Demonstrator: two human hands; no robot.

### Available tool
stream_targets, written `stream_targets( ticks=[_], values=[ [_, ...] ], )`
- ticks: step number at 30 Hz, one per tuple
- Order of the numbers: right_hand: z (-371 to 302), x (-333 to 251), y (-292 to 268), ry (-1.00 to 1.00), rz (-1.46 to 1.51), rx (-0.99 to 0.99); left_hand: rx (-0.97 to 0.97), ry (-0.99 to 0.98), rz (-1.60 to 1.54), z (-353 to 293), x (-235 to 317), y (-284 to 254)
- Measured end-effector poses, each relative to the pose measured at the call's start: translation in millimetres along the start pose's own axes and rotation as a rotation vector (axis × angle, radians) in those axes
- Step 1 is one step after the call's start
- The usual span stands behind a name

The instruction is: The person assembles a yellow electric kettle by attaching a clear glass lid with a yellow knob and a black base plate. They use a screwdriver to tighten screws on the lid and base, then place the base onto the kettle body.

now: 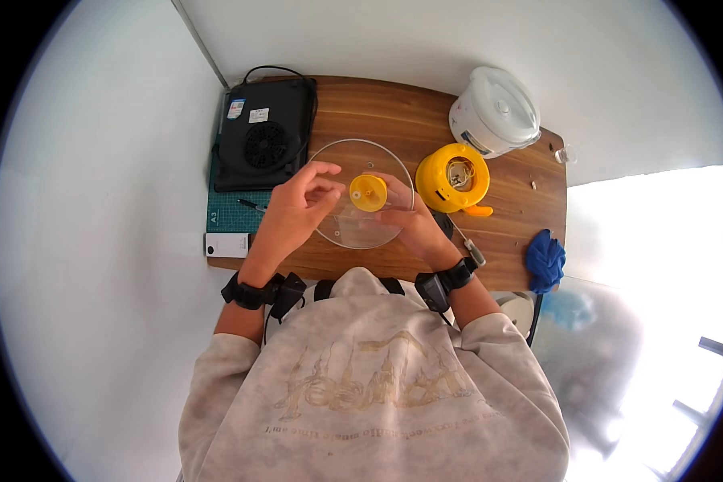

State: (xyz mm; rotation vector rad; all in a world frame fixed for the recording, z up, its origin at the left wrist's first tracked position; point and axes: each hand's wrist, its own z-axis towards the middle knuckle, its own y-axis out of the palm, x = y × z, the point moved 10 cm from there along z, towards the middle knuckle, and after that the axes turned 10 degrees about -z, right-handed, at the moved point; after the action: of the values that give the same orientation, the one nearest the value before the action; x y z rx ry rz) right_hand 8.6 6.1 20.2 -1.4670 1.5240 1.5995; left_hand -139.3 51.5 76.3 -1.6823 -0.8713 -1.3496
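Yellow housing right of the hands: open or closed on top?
Open: the yellow housing shows wires through its round top opening.

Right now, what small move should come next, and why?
Perhaps bring the left hand to the round, yellow, cup-shaped piece: the right hand grips it within the outline of the clear, round, metal-rimmed lid, while the left hovers close beside it.

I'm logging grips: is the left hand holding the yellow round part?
No, the right hand holds the yellow round part between thumb and fingers.
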Motion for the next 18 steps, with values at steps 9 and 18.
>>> stream_targets(
  ticks=[9, 18],
  values=[
    [-5, 14, 10, 0.127, 0.275, -0.064, 0.176, 0.033, -0.030, 9, -17, -28],
    [-14, 3, 19, 0.141, 0.060, -0.158, -0.016, -0.227, 0.030, 3, -40, -9]
  ],
)
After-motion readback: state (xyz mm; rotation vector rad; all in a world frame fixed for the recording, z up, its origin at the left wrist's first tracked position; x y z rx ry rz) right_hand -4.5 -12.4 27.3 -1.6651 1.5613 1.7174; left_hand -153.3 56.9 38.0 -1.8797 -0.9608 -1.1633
